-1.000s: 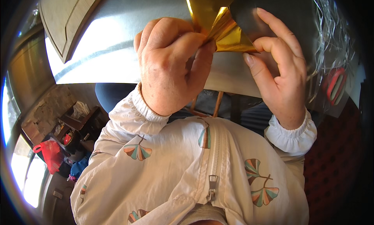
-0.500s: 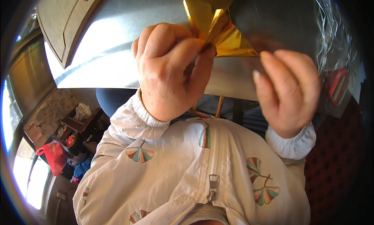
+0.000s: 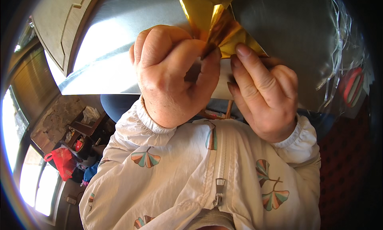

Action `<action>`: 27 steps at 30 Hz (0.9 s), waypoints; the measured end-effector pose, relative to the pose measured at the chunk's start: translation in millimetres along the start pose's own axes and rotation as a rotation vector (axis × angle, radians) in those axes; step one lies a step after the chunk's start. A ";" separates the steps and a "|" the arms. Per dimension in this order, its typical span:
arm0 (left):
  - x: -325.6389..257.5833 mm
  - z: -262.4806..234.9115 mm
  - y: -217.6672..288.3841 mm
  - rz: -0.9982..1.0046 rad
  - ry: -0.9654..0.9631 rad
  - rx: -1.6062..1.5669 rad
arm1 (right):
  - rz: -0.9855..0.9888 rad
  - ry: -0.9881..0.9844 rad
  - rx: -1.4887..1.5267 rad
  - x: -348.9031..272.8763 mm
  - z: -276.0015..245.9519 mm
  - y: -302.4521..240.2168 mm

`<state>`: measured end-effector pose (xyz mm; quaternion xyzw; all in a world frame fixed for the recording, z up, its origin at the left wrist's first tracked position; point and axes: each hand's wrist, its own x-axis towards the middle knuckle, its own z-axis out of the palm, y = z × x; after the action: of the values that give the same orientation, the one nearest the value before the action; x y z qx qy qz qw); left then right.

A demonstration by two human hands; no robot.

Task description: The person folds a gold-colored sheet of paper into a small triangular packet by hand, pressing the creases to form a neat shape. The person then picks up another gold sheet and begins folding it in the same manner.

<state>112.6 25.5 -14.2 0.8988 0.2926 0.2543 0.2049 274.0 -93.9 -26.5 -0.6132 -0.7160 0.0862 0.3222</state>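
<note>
A shiny gold foil sheet (image 3: 205,8) is held over the near part of a grey metallic tabletop (image 3: 287,26). It is pinched to a narrow gathered point, with one part fanning out beyond and a smaller flap spreading to the right. My left hand (image 3: 171,78) is closed on that gathered point between thumb and forefinger. Beside it, my right hand (image 3: 265,90) has its fingers stretched out, the fingertips touching the near edge of the right-hand flap. Where its thumb rests against the foil is hard to see.
Thin clear plastic strips (image 3: 339,42) hang along the table's right side, near a red-rimmed object (image 3: 353,86). A pale wooden panel (image 3: 60,28) covers the far left corner. Lower left, a red plastic bag (image 3: 62,162) lies by a small dark shelf (image 3: 85,128).
My right hand has moved left, bringing its fingertips from beyond the flap's right corner onto its near edge. My left hand keeps its pinch on the foil.
</note>
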 end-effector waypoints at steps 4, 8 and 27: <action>-1.1 -1.5 0.9 -0.023 -0.022 0.003 | 0.024 -0.019 0.026 -0.9 -1.0 -0.2; -1.5 -0.8 0.2 -0.014 -0.013 -0.013 | 0.024 -0.024 0.040 -0.3 -2.8 0.8; 1.6 -3.2 1.9 -0.036 -0.027 -0.011 | 0.058 -0.039 0.075 3.5 -4.2 2.2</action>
<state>112.7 25.8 -10.1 0.8955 0.3045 0.2400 0.2184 278.0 -91.2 -23.1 -0.6194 -0.7004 0.1343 0.3283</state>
